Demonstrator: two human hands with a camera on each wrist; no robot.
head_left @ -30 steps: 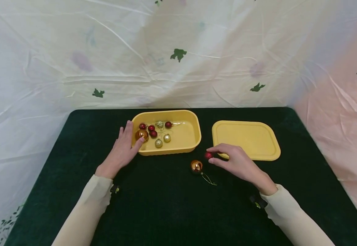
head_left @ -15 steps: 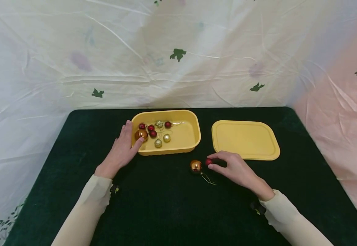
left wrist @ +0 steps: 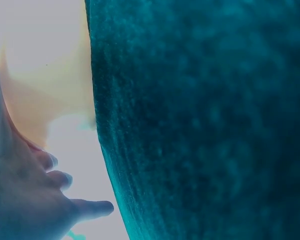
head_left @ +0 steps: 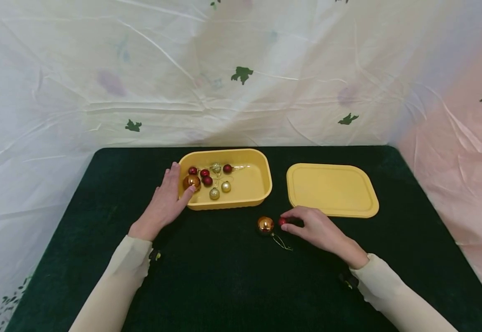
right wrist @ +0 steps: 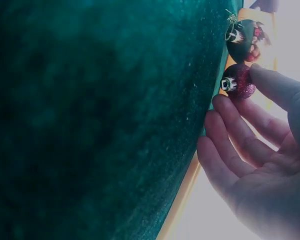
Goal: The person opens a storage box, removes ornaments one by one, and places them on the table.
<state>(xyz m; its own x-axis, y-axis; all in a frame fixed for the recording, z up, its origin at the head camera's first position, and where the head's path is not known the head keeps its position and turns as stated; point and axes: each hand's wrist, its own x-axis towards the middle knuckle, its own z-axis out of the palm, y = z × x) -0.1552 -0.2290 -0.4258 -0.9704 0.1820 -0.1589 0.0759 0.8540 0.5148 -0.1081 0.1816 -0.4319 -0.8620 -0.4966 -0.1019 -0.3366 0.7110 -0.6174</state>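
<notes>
Between thumb and forefinger, my right hand (head_left: 315, 228) pinches a small red glittery Christmas bauble (head_left: 282, 221), low over the dark green cloth. In the right wrist view this bauble (right wrist: 245, 82) shows its silver cap, and the other fingers curve below it. Just left of it lies a shiny gold bauble (head_left: 265, 224) with a looped gold string. My left hand (head_left: 164, 200) rests with straight fingers along the left end of a yellow box (head_left: 253, 184), its thumb over the rim by a big copper-gold bauble (head_left: 191, 183). Several small red baubles (head_left: 207, 180) and gold baubles (head_left: 226, 186) lie inside.
A yellow lid (head_left: 332, 189) lies flat to the right of the box, behind my right hand. The table (head_left: 224, 276) wears a dark green cloth, and a pale printed curtain (head_left: 290, 106) hangs behind its far edge.
My right hand has come slightly towards me with the small red bauble, from the lid's near-left corner to beside the gold bauble. The left hand and the box have stayed put.
</notes>
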